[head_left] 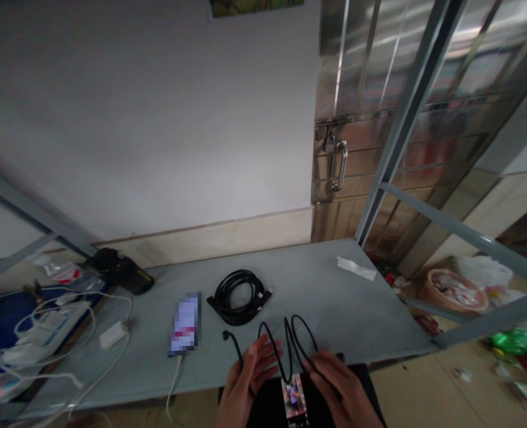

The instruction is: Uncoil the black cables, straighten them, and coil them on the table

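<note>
My left hand (245,380) and my right hand (338,386) are at the near edge of a grey table (334,297). Between them runs a loose black cable (290,342) in several loops, its plug end lying to the left. Fingers of both hands curl around parts of this cable. Below my hands a small lit screen (293,397) shows against a dark surface. Farther back on the table lies a coiled black cable (240,296).
A phone (185,324) with a white lead lies left of the coil. White chargers and cords (53,333) and a black object (120,270) are at the left. A white slip (356,268) lies at the far right. A metal door (379,119) and grey frame bars stand behind.
</note>
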A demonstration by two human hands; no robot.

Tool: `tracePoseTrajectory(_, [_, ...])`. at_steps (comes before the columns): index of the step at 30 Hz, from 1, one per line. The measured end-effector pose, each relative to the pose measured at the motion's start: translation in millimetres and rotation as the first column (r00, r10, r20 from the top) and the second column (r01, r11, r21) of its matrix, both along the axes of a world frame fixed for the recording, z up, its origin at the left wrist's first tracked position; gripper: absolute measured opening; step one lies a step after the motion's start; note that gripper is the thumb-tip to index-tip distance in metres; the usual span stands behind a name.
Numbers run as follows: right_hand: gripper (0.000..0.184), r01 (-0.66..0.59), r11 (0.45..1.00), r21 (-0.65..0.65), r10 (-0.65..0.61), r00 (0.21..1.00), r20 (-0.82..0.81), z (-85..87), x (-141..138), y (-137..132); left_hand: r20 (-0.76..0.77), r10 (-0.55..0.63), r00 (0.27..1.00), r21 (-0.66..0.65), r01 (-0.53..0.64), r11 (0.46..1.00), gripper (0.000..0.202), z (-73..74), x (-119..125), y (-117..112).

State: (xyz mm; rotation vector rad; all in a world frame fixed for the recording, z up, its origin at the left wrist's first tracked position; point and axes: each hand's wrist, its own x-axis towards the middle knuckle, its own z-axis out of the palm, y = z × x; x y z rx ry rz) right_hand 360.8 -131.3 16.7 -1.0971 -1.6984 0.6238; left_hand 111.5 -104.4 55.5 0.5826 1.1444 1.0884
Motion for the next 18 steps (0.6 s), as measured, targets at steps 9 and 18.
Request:
tracePoseTrajectory(9, [0.014,-0.246,0.969,0.014,0.242,0.962,0.13,-0.3,-24.5,1.0,0.39,0.101,0.915,-0.065,-0.082,0.994,0.052,-0.3,36.9,-7.3])
tracePoseTrajectory(18, [0.027,-0.257,0.964,-0.068,0.264,0.958,0.114,-6.5,-30.6,-6.6,0.627,0.053,0.777,0.009,-0.076,0.997,0.034,14.2,43.5,-12.6])
